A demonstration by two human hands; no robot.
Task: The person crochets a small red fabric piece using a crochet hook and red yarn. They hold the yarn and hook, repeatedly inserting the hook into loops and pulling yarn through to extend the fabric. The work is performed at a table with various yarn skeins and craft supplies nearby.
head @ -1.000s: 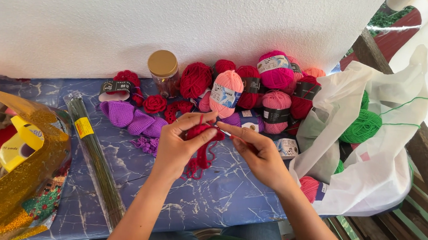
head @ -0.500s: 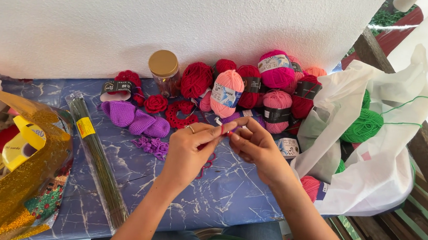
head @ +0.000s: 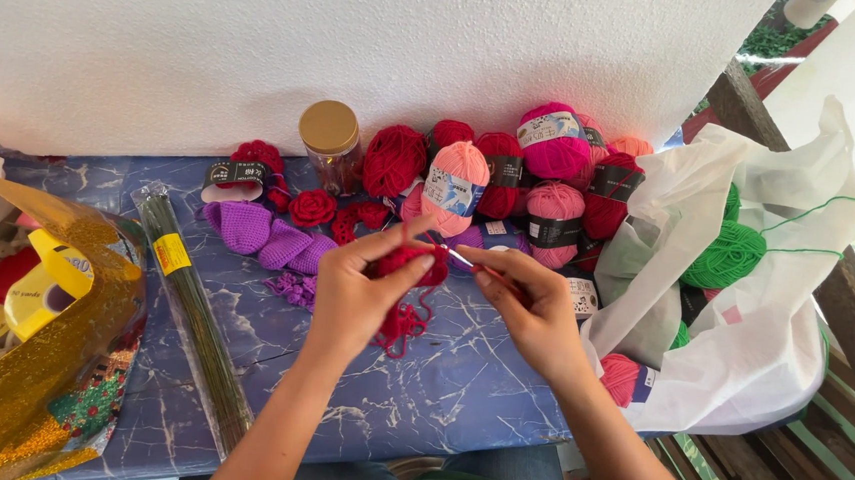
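Note:
My left hand (head: pixel 359 290) pinches a small red crochet piece (head: pixel 411 262) above the blue marbled table (head: pixel 417 390); loose red yarn (head: pixel 399 326) dangles below it. My right hand (head: pixel 533 308) holds a thin crochet hook (head: pixel 459 258) whose tip meets the red piece. Both hands hover over the middle of the table, just in front of a row of red and pink yarn balls (head: pixel 498 170).
Purple crochet pieces (head: pixel 267 239) and a red crochet flower (head: pixel 312 207) lie near a gold-lidded jar (head: pixel 330 141). A wrapped bundle of green stems (head: pixel 196 319) lies left. A gold bag (head: pixel 28 352) holds ribbon rolls. A white bag (head: pixel 745 292) on the right holds green yarn (head: pixel 727 256).
Both hands have stayed over the middle of the table, working the red piece; they dropped slightly toward me and the hook tip shifted against the yarn.

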